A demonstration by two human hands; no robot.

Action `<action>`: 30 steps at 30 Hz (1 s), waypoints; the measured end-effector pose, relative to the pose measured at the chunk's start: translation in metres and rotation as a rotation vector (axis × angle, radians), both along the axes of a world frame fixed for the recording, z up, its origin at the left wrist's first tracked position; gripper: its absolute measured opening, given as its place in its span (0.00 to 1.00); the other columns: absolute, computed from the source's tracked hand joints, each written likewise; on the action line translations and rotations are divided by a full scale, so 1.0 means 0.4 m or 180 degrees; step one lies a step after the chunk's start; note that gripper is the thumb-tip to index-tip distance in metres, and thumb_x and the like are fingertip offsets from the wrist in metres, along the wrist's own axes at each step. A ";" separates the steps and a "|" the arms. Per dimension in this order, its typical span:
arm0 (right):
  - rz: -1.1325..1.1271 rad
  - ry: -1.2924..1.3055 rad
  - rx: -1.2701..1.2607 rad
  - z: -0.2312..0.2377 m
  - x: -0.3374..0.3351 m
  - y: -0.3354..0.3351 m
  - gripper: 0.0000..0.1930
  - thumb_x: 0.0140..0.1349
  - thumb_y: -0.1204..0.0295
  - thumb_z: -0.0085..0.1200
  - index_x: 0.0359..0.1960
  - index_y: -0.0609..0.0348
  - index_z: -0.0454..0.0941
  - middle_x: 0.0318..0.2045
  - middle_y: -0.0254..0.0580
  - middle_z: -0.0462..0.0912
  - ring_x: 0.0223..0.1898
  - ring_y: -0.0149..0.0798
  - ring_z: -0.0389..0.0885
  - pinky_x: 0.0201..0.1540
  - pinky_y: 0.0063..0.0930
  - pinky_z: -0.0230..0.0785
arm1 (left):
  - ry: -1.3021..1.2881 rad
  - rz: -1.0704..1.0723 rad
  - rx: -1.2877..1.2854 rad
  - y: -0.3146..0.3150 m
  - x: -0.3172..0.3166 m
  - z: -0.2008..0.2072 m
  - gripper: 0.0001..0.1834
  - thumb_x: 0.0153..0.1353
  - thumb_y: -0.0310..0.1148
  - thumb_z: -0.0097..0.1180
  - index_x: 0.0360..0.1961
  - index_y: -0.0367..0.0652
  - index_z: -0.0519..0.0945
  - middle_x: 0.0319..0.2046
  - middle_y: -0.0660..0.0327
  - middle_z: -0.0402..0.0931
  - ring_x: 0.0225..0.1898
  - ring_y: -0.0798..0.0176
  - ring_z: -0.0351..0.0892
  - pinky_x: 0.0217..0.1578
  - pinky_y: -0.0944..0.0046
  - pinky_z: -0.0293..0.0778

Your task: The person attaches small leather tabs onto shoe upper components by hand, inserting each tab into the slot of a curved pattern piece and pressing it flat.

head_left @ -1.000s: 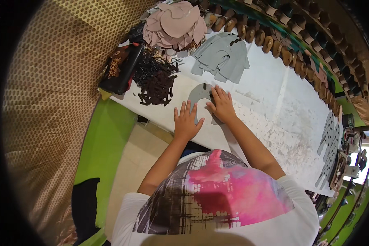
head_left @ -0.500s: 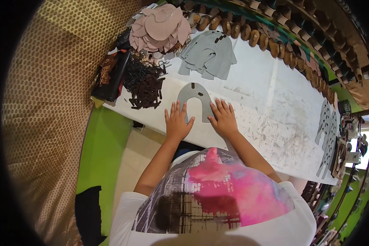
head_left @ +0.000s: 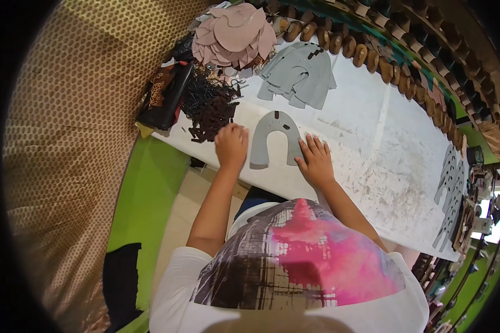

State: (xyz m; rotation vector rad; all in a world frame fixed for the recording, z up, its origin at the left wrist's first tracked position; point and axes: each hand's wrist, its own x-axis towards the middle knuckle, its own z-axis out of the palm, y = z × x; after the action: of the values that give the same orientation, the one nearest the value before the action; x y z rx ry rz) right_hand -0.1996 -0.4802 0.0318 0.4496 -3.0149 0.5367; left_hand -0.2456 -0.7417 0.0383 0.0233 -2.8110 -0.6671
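A grey U-shaped piece of leather-like material (head_left: 260,141) lies flat in front of me, its curved end pointing away. Two small dark brown strips (head_left: 276,115) rest on it, one at the top of the curve and one on the right side. My right hand (head_left: 319,164) is open and flat, fingertips touching the piece's right leg. At the near edge of a heap of dark brown strips (head_left: 214,121), my left hand (head_left: 231,146) has its fingers curled together; whatever they hold, if anything, is hidden.
Overlapping grey cut pieces (head_left: 294,72) are stacked farther back on the white-covered table (head_left: 366,133), beside a pile of pink pieces (head_left: 233,33). A black bag (head_left: 169,100) sits at the left edge. Wooden shoe lasts (head_left: 360,54) line the back; perforated grey pieces (head_left: 449,177) lie far right.
My left hand has lifted off the grey piece, shifted left to the brown strips and curled its fingers. My right hand stays on the right leg. The whole view has shifted slightly.
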 end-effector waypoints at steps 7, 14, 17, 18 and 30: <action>-0.0029 -0.0036 -0.0032 0.002 -0.002 -0.002 0.28 0.62 0.54 0.45 0.63 0.49 0.63 0.64 0.46 0.60 0.67 0.48 0.54 0.68 0.48 0.39 | -0.0038 0.0671 -0.0921 -0.045 -0.066 0.029 0.11 0.52 0.38 0.59 0.34 0.45 0.81 0.57 0.60 0.67 0.58 0.54 0.60 0.51 0.48 0.55; -0.0030 -0.0115 0.0024 0.006 -0.004 -0.003 0.28 0.62 0.54 0.44 0.63 0.49 0.63 0.65 0.44 0.59 0.67 0.47 0.53 0.68 0.47 0.39 | 0.0162 0.0568 -0.1266 -0.042 -0.075 0.027 0.06 0.49 0.35 0.60 0.27 0.47 0.84 0.61 0.63 0.65 0.65 0.53 0.53 0.59 0.39 0.45; -0.0043 -0.0143 0.0048 0.007 -0.003 -0.001 0.28 0.62 0.54 0.44 0.63 0.49 0.63 0.65 0.44 0.59 0.67 0.47 0.53 0.68 0.47 0.39 | 0.0331 0.0483 -0.1060 -0.041 -0.067 0.034 0.05 0.49 0.34 0.59 0.27 0.48 0.84 0.60 0.64 0.66 0.65 0.53 0.52 0.61 0.37 0.40; -0.0055 -0.0141 0.0047 0.005 -0.003 0.000 0.28 0.62 0.54 0.44 0.63 0.49 0.63 0.65 0.44 0.59 0.67 0.47 0.53 0.68 0.47 0.39 | 0.0495 0.0381 -0.0927 -0.037 -0.063 0.038 0.05 0.49 0.34 0.59 0.27 0.48 0.84 0.59 0.64 0.66 0.65 0.53 0.52 0.61 0.36 0.38; -0.0047 -0.0083 0.0004 0.005 0.000 -0.002 0.28 0.61 0.54 0.46 0.62 0.49 0.63 0.65 0.43 0.59 0.67 0.47 0.54 0.68 0.47 0.40 | 0.0406 -0.0368 -0.0535 0.097 -0.046 0.008 0.05 0.50 0.34 0.57 0.20 0.49 0.81 0.54 0.68 0.70 0.64 0.54 0.55 0.61 0.31 0.34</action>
State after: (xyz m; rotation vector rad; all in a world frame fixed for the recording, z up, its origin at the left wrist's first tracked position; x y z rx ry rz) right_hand -0.1997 -0.4809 0.0337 0.4233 -3.0409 0.5441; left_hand -0.2641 -0.7028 0.0414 -0.2068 -2.7499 -0.4372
